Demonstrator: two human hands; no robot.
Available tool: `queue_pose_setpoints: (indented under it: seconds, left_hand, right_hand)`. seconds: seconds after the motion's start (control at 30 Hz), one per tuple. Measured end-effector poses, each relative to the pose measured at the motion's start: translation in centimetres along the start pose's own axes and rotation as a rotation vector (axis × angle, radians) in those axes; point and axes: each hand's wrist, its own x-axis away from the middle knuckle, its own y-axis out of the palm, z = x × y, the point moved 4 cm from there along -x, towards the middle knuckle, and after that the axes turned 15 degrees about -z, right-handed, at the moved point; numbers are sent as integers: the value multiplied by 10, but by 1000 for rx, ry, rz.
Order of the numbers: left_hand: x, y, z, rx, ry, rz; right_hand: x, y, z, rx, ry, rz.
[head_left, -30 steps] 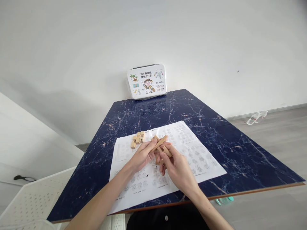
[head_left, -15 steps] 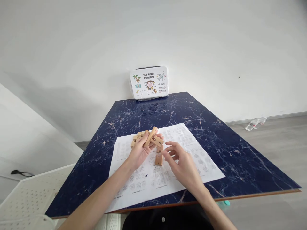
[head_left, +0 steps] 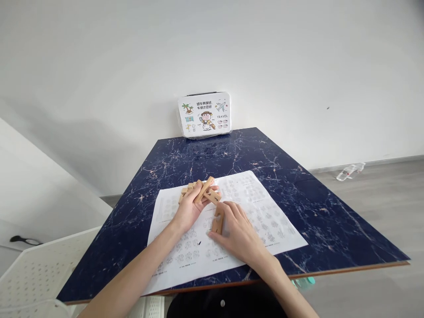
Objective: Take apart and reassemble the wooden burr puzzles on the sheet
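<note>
In my left hand (head_left: 191,209) are two crossed wooden puzzle pieces: a plain-looking stick (head_left: 203,190) slanting up and a numbered block (head_left: 213,196) beneath it. My fingers are wrapped round them. Just right of it, a notched wooden block (head_left: 217,221) with a dark mark lies on the printed sheet (head_left: 265,216). My right hand (head_left: 236,227) is closed about that block, thumb at its near end and fingertips at its far end; its right side is partly hidden. Behind my left hand several more wooden pieces (head_left: 184,191) sit together, partly covered.
The sheet lies on a dark blue marbled table (head_left: 212,159). A white cartoon-printed case (head_left: 204,115) leans on the wall at the table's far edge. Plastic bottles (head_left: 350,171) lie on the floor at right. A white perforated surface (head_left: 36,269) stands at lower left.
My right hand has moved left and down onto the notched block, its fingers closing around it. My left hand keeps the two crossed pieces. The whole view has shifted slightly.
</note>
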Motion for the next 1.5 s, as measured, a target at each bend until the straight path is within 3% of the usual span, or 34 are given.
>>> queue_pose_setpoints:
  seconds: [0.2,0.33,0.47,0.73,1.0,1.17,1.3,1.5]
  left_hand:
    - [2,2,3,-143,15,-27]
    - [3,6,-2,-273,-33,-85]
    - [5,9,-7,-402,-72,-160]
    - [9,14,-4,-702,-62,-242]
    - [9,19,-2,-660,-46,-282]
    - [10,19,0,-662,-27,-230]
    - [10,18,-2,-503,-28,-142]
    - [10,17,-6,-240,-45,-137]
  right_hand:
    - [16,-34,9,-146,187,230]
    - [19,-51,6,-386,120,313]
    - [11,-48,-1,-606,28,344]
    - [3,-39,-1,-710,66,396]
    - [-1,-40,1,-784,94,303]
    - [-3,-30,2,-802,134,237]
    - [-5,-22,-5,-820,109,223]
    - [-10,-18,-16,-860,100,237]
